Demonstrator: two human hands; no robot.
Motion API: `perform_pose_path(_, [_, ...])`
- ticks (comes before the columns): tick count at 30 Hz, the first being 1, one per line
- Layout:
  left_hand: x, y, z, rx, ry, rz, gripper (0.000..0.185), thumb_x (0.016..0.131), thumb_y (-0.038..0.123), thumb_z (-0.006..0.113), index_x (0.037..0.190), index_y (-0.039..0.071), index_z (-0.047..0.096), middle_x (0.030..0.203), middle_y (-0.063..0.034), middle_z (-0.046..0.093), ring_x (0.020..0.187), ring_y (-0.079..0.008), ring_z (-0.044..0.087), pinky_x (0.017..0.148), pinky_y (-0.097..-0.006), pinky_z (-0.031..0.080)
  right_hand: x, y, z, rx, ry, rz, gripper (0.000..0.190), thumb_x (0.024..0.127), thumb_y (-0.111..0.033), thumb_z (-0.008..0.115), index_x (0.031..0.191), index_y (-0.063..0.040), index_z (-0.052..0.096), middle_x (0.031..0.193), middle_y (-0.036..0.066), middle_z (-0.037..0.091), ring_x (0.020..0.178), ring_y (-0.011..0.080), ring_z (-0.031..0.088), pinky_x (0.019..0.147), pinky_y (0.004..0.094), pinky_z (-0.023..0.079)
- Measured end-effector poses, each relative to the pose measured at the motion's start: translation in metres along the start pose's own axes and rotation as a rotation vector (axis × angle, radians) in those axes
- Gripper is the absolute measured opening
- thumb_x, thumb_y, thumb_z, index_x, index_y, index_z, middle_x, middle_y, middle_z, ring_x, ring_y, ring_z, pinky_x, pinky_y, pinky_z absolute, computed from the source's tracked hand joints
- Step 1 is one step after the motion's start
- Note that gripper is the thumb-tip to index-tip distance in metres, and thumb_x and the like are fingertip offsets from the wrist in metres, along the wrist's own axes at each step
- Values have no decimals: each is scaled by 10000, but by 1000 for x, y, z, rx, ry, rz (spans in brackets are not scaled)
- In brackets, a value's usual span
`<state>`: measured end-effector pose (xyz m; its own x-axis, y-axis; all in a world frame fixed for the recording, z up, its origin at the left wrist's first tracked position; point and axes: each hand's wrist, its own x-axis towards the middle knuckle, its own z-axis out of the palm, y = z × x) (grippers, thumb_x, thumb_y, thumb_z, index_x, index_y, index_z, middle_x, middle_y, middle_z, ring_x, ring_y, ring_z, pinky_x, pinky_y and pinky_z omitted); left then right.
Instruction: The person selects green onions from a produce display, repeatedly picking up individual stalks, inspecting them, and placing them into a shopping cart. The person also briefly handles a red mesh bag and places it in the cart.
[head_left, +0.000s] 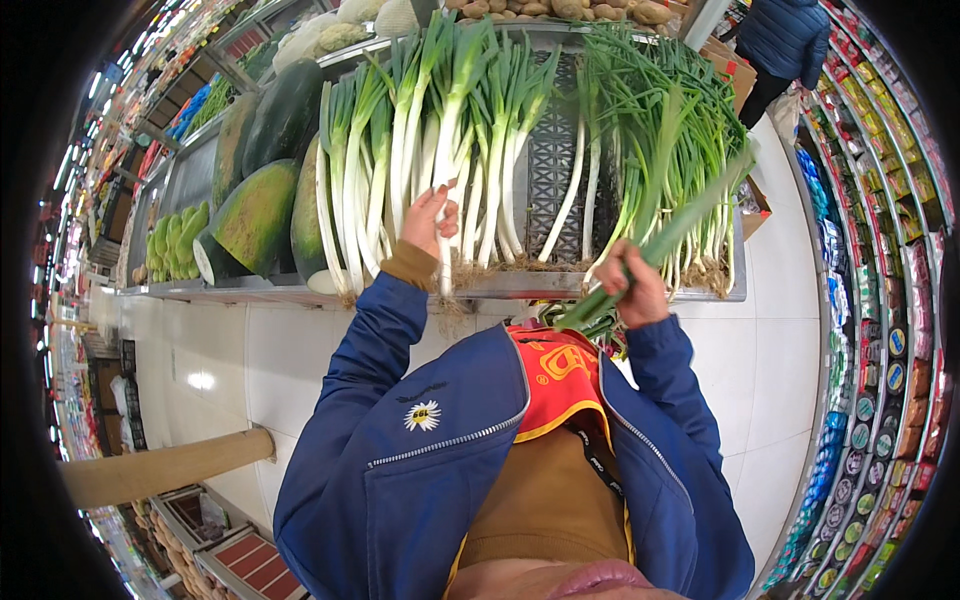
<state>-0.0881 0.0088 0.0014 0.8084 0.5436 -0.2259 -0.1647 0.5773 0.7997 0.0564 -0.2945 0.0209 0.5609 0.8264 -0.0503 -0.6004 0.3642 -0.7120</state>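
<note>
My left hand (433, 219) has its fingers closed around the white stem of a leek (448, 142), whose roots hang over the front edge of the metal display stand (525, 285). Long green leaves (671, 232), blurred by motion, are gripped in my right hand (634, 283), which is above the stand's front edge, to the right. Beside my left hand lies a row of leeks (352, 172), white ends towards me. Thinner green onions (690, 150) with rooty ends are heaped at the right. Between the two groups, a black plastic grating (553, 161) shows.
Large watermelons (255, 217) and light green squashes (178, 236) lie at the left of the stand. Potatoes (570, 9) are behind it. A person in a dark padded jacket (784, 37) stands at the back right, beside packed shelves (862, 300). Trimmings lie below the stand's edge.
</note>
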Motion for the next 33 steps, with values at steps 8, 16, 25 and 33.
perform_pose_path(8, [47, 22, -26, -150, -136, -35, 341, 951, 229, 494, 1233, 40, 451, 649, 15, 403, 486, -80, 338, 454, -233, 288, -92, -30, -86, 170, 269, -323, 228, 992, -294, 365, 964, -103, 487, 581, -33, 299, 553, 112, 292, 668, 277, 300])
perform_pose_path(16, [143, -46, -47, 572, 193, 157, 487, 844, 150, 598, 1279, 8, 429, 966, -149, 553, 801, -261, 550, 681, -355, 460, -124, -23, -99, 187, 352, -387, 238, 987, -291, 387, 1010, -81, 496, 597, -25, 317, 558, 110, 316, 707, 289, 322])
perform_pose_path(25, [212, -157, -7, 1371, 9, 214, 629, 712, 234, 746, 1219, -38, 493, 944, -168, 626, 831, -236, 610, 716, -339, 499, -156, -11, -94, 166, 487, -390, 214, 990, -290, 386, 986, -102, 488, 595, -39, 296, 536, 89, 305, 696, 284, 338])
perform_pose_path(33, [195, -215, 66, 1649, -98, -101, 470, 767, 210, 681, 1156, 19, 498, 1221, -212, 479, 1138, -411, 457, 940, -485, 415, -178, -1, -81, 87, 676, -374, 223, 983, -304, 403, 970, -101, 494, 590, -44, 315, 531, 89, 320, 667, 287, 346])
